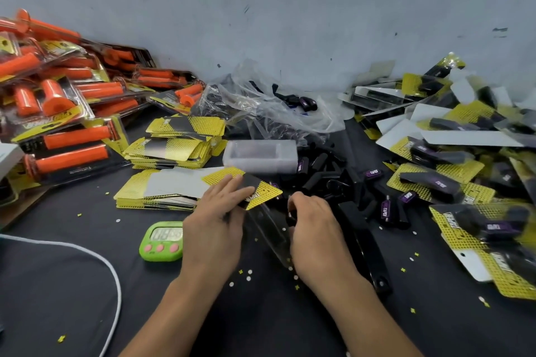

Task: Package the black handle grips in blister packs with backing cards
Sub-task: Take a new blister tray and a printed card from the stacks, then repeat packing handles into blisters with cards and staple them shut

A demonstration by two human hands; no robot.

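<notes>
- The backing card (259,193), yellow and black, is raised at a tilt at table centre, above the near card stack (156,191).
- The left hand (214,229) grips this card. Its fingers lie across the top face and the thumb is hidden.
- A clear blister pack (269,230) lies between the two hands, just below the card.
- The right hand (313,236) has its fingers curled around a black handle grip (291,215) at the blister's right edge.
- Loose black grips (333,180) are heaped just behind the right hand.
- A translucent blister stack (261,155) lies behind the card.
- Finished black packs (464,171) are piled on the right, and orange-grip packs (58,101) on the left.
- A green timer (162,240) sits on the black table (290,322), just beside the left hand.
</notes>
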